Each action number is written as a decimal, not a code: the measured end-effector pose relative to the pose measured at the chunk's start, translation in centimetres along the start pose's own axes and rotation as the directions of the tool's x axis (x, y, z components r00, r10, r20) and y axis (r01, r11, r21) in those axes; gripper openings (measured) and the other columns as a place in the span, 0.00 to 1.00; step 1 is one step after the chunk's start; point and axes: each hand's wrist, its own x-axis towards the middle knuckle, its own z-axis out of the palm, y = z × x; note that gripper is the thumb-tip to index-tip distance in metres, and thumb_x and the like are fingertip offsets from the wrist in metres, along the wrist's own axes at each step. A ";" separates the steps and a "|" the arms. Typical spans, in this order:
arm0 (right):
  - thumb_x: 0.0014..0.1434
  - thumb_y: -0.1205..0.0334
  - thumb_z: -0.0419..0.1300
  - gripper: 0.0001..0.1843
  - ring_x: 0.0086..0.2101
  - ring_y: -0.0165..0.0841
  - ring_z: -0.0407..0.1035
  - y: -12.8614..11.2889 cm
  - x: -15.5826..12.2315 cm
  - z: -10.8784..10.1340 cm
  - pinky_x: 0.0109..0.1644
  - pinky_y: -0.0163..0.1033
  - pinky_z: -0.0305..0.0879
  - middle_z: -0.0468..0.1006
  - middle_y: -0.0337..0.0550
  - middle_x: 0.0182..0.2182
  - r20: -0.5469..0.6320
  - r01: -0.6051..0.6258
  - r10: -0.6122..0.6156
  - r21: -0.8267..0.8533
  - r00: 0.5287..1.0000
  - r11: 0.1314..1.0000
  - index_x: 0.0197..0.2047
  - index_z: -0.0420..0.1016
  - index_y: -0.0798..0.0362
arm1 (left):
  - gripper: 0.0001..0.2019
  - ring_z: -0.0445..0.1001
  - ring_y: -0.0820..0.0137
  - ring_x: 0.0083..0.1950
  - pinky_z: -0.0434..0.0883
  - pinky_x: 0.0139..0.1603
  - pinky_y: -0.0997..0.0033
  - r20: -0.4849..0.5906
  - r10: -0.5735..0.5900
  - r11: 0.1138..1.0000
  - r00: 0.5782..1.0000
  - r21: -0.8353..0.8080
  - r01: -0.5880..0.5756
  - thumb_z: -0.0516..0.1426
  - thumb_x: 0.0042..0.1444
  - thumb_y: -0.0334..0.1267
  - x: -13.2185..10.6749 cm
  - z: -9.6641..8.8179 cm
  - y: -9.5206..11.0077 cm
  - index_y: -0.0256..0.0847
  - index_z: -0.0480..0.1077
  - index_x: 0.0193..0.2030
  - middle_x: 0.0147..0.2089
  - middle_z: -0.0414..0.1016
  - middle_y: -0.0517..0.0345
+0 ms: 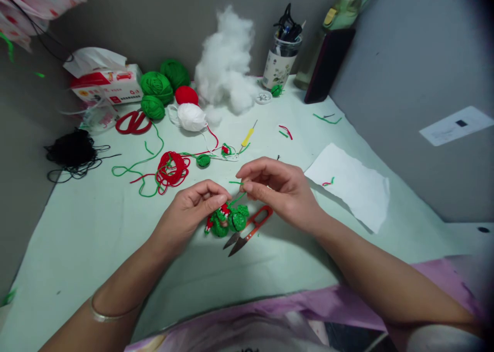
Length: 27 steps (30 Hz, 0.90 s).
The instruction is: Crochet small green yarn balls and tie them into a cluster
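Observation:
My left hand (193, 208) is closed in a pinch on a small green and red crocheted piece (227, 219) just above the pale green table (96, 239). My right hand (276, 187) is pinched on a strand of green yarn (236, 197) that runs down to that piece; whether a needle is in the fingers I cannot tell. Red-handled thread snips (249, 231) lie on the table right under the crocheted piece, blades pointing toward me.
Behind my hands lie a tangle of red yarn (172, 169), a yellow-handled hook (247, 136), green, red and white yarn balls (156, 87), white stuffing (227, 64), red scissors (133, 122), black thread (73, 151), a tissue box (106, 84), a pen jar (281, 61) and a white paper sheet (349, 185).

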 end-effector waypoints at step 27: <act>0.53 0.68 0.68 0.12 0.23 0.23 0.68 2.0 1.3 -0.6 0.30 0.29 0.66 0.79 0.35 0.27 0.220 -0.406 0.344 0.408 0.913 0.818 0.43 0.80 0.53 | 0.11 0.75 0.66 0.51 0.72 0.54 0.69 -0.026 0.190 0.981 0.981 -0.030 -0.191 0.67 0.58 0.47 0.1 -0.7 -0.2 0.44 0.76 0.41 0.46 0.76 0.56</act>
